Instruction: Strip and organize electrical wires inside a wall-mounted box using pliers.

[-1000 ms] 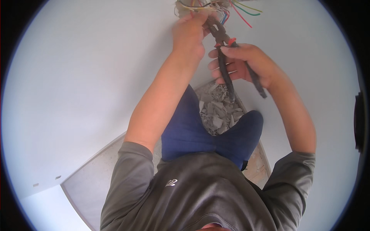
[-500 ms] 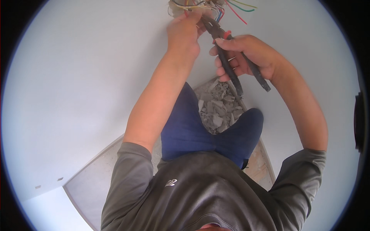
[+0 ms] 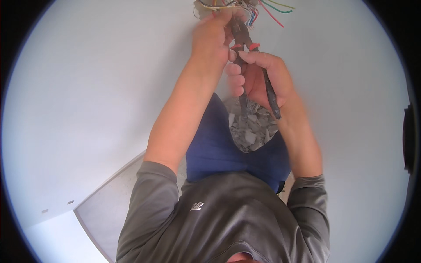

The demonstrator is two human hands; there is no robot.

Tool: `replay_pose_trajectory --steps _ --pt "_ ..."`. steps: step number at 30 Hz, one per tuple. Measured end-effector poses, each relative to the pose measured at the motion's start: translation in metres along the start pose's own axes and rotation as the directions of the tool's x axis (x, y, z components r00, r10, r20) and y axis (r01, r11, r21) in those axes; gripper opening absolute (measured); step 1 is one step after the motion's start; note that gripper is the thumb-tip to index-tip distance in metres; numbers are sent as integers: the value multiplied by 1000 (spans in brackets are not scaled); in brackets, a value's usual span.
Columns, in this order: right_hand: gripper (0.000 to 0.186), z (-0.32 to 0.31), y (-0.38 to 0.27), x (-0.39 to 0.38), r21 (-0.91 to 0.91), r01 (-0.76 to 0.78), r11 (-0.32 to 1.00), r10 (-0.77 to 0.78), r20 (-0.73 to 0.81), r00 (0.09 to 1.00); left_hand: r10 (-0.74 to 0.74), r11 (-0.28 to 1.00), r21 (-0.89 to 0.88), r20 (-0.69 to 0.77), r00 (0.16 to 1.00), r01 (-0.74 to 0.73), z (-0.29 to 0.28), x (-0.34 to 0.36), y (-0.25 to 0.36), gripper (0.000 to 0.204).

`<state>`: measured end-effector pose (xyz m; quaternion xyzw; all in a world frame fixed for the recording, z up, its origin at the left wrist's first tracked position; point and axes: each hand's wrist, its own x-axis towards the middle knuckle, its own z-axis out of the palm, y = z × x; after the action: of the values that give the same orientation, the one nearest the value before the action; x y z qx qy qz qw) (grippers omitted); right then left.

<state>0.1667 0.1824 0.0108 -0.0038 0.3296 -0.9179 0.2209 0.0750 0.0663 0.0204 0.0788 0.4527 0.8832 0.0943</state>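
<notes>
Up high, the pliers [image 3: 252, 65] are held in the closed right hand [image 3: 258, 74], long axis nearly upright, nose pointed up at the coloured wires [image 3: 263, 8] by the wall's [image 3: 87, 87] top edge. The wires are pinched by the left hand [image 3: 212, 37]. Both arms are stretched upward. Grey rubble [image 3: 250, 131] is seen below.

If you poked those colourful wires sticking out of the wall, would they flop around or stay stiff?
The wires would probably bend easily, since they look thin and curve loosely away from the hole. They likely spring back a little, because the loose ends hold out in the air without drooping. They seem light; the left hand gathers some while the right hand holds pliers.
</notes>
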Motion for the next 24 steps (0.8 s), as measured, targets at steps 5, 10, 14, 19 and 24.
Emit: replay_pose_trajectory --steps 5,10,14,19,24 --pt "20 2 5 17 -32 -28 999 31 111 993 -153 983 100 -13 988 153 -23 0 17 16" --pt "36 -14 -6 15 -813 12 582 -245 -161 956 14 995 -98 -9 1000 -15 -15 8 7 14" --pt "38 -27 -13 21 -936 65 345 -371 -72 926 2 997 -73 -47 999 -6 -10 13 6 16" --pt "38 -25 -15 23 -996 -2 85 -450 -41 892 -40 999 -27 -18 999 40 -10 15 7 16" --pt "36 -13 -12 27 -999 -22 49 -496 -44 867 -52 997 -50 -21 998 51 -10 18 12 15"
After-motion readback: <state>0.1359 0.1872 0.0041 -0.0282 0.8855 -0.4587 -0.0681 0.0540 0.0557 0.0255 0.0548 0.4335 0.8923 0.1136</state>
